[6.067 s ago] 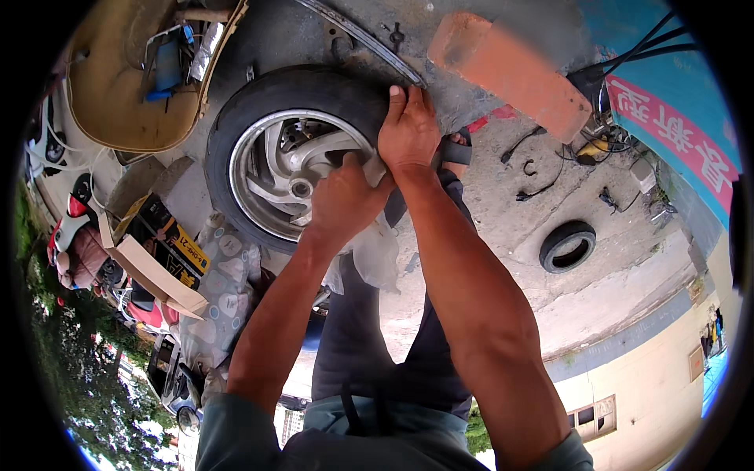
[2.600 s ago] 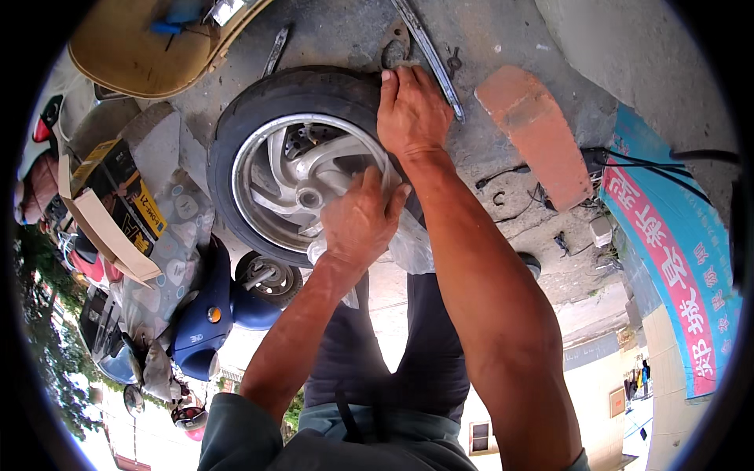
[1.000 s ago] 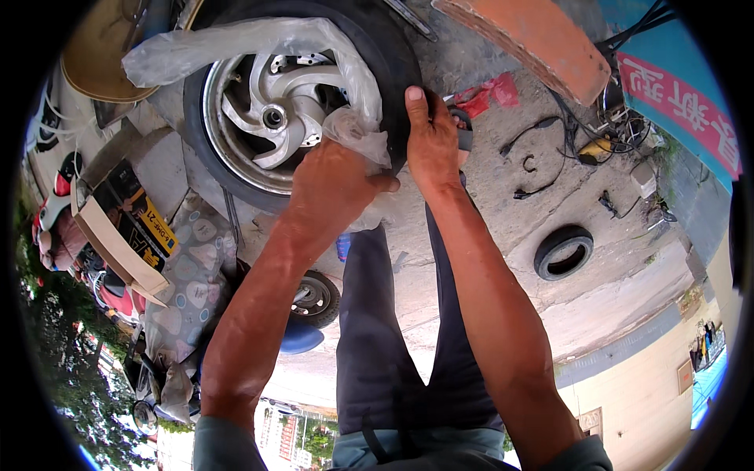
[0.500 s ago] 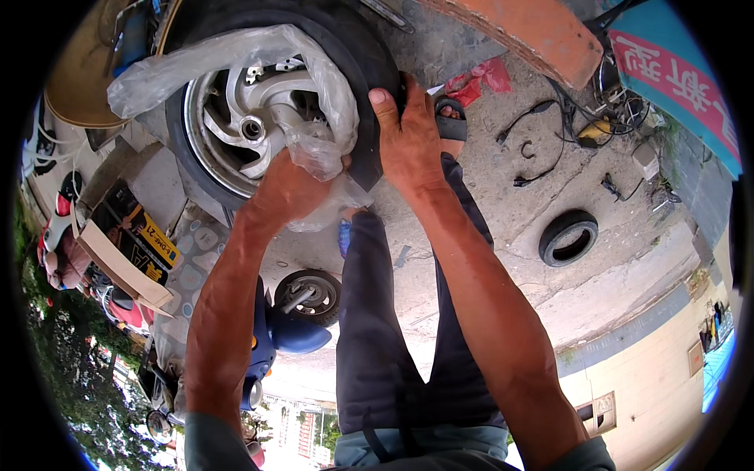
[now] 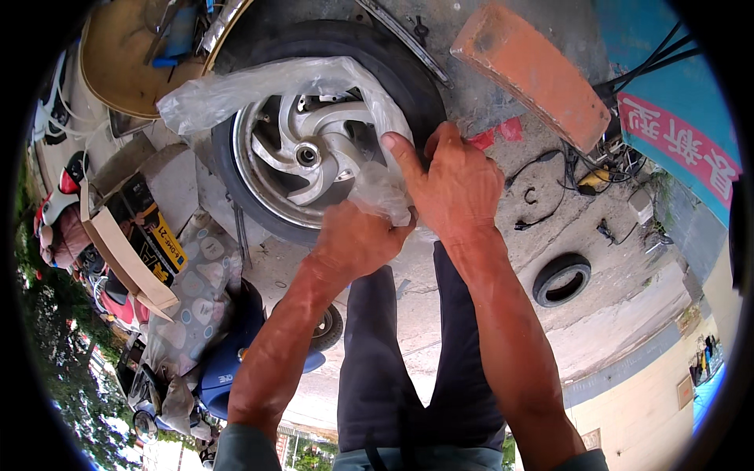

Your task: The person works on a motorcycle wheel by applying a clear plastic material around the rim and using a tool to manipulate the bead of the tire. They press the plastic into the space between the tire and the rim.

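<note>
A motorcycle wheel with a silver spoked rim (image 5: 302,157) and a black tyre (image 5: 420,82) lies in front of me. A long strip of clear plastic wrap (image 5: 259,86) runs across the top of the rim and down its right side. My left hand (image 5: 357,239) is closed on the bunched lower end of this wrap, at the wheel's near edge. At the right edge of the tyre, my right hand (image 5: 463,184) grips it, thumb on the upper side by the wrap and fingers curled over the outer edge. The undersides of those fingers are hidden.
An orange-red block (image 5: 538,74) and a metal bar (image 5: 404,39) lie beyond the wheel. On the right are black cables (image 5: 542,184) and a small loose tyre (image 5: 561,280). A tan basin (image 5: 118,71) and an opened carton (image 5: 129,251) stand left, near a blue scooter (image 5: 236,365).
The wheel now sits farther right and lower in view. My left hand has moved right, nearer the right hand, still on the plastic. The right hand's fingers are more bent over the tyre.
</note>
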Available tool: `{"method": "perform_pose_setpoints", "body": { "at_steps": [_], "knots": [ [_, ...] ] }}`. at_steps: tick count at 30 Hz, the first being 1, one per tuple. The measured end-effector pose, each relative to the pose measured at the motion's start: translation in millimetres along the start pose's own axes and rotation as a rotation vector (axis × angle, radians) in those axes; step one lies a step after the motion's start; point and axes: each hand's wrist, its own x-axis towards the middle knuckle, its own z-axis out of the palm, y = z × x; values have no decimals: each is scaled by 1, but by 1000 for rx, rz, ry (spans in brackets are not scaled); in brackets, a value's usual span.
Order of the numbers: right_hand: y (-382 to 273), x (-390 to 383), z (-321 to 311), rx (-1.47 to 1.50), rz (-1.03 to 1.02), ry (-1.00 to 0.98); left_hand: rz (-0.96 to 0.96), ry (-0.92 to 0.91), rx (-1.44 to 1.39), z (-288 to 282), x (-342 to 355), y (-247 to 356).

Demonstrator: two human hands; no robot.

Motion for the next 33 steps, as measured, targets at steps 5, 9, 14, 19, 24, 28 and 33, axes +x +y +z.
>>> {"method": "perform_pose_setpoints", "body": {
  "at_steps": [5, 9, 14, 19, 24, 28, 33],
  "knots": [
    [-8, 6, 26, -171, -308, -14, 298, 185, 353, -92, 30, 15],
    [-19, -6, 46, -123, -510, -25, 435, 355, 572, -105, 74, -26],
    [14, -17, 31, 70, -651, -54, 276, 245, 765, -72, 102, -13],
    [16, -27, 4, 542, -422, -182, 461, 242, 698, -71, 105, -30],
    [15, -29, -10, 695, -487, -151, 675, 228, 760, -98, 113, -31],
    [9, -36, -12, 697, -475, -153, 713, 135, 821, -99, 115, -33],
    [17, -38, 34, 577, -279, -122, 655, 156, 732, -96, 110, -25]
  ]
}}
